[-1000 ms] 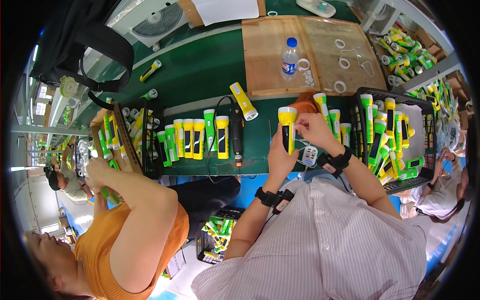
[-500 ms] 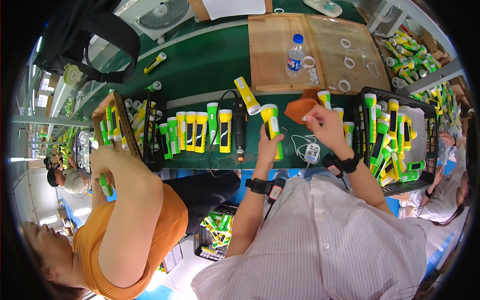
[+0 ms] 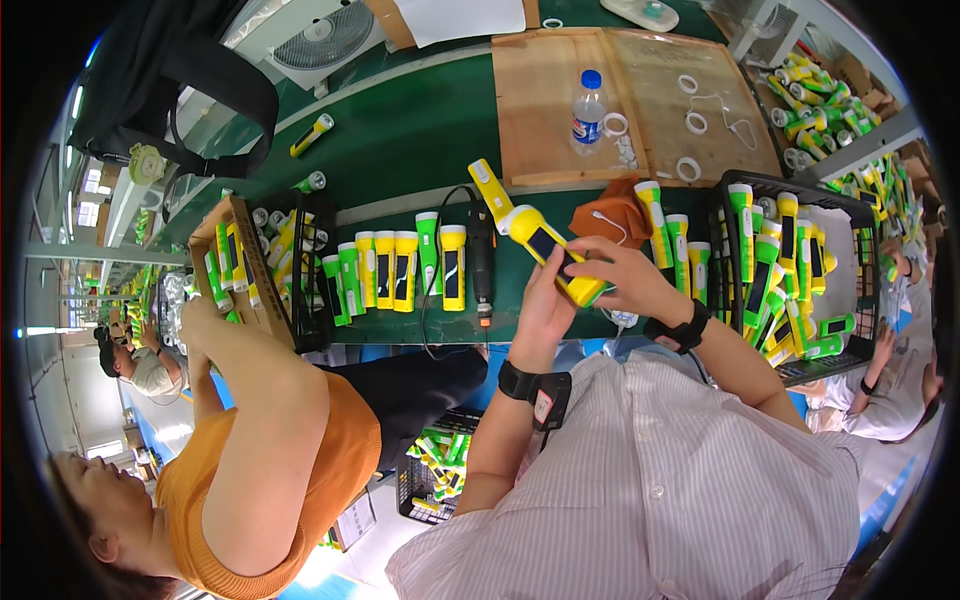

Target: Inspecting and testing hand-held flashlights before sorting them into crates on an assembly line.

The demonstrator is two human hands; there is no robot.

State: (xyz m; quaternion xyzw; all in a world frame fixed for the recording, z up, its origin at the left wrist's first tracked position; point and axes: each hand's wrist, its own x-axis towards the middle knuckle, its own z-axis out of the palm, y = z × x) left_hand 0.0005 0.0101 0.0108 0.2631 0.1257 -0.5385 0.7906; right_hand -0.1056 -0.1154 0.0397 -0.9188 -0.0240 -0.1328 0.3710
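**One torch, two hands, panel side up**

The left hand (image 3: 545,310) is closed around the lower part of a yellow torch (image 3: 543,240), gripping it from beneath. The right hand (image 3: 625,278) has its fingers bent onto the tail end; whether they pinch or merely press, I cannot tell. The torch is up in front of the person's chest, over the counter's near edge, tilted with its head to the far left and its dark panel facing up.

The step in hand looks like close handling of this one piece, with the work at its tail. The next move calls for a firm left-hand hold, leaving the right fingers free to act, and care around the head, which overlaps a second torch (image 3: 487,185) in this view.

Just beyond the right hand, a white plug (image 3: 599,215) rests on an orange cloth (image 3: 593,228), apart from the torch. Below that hand, a white hub (image 3: 622,318) is partly hidden. Leftward, a power driver (image 3: 482,260) lies beside a row of upright torches (image 3: 404,270); to the right are a few more (image 3: 655,225) and a loaded black crate (image 3: 862,330). Farther back on the green counter (image 3: 420,110) are a bottle (image 3: 588,125) and wooden board (image 3: 540,80).
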